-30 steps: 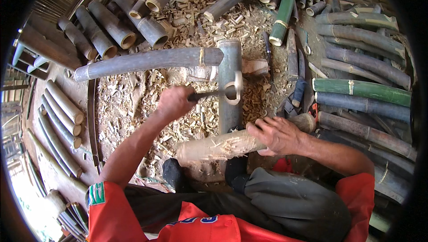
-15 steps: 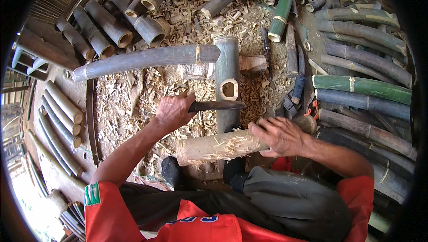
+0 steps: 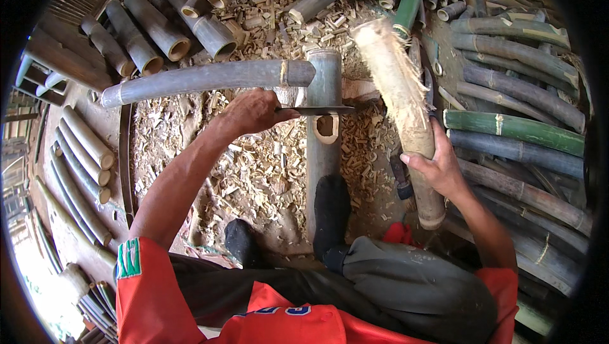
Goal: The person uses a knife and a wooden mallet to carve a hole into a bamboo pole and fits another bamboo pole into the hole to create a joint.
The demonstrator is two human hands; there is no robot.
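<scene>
My left hand (image 3: 257, 110) grips the knife (image 3: 325, 110), right hand (image 3: 439, 165) the frayed club (image 3: 394, 77); trimming, I reckon, next hit needs aim.

Looked steeply down from the person's head, upright and unmirrored, through the left one of two fisheye cameras worn side by side. Faced forward over the red shirt (image 3: 298, 331) and dark trousers (image 3: 419, 280), close above both, toward the floor (image 3: 374, 204), with the left hand (image 3: 254, 110) and right hand (image 3: 442, 166) at middle range. Spread wide enough to catch bamboo lengths (image 3: 520, 128) along the left, right and upper edges, within a round, black rim.
</scene>
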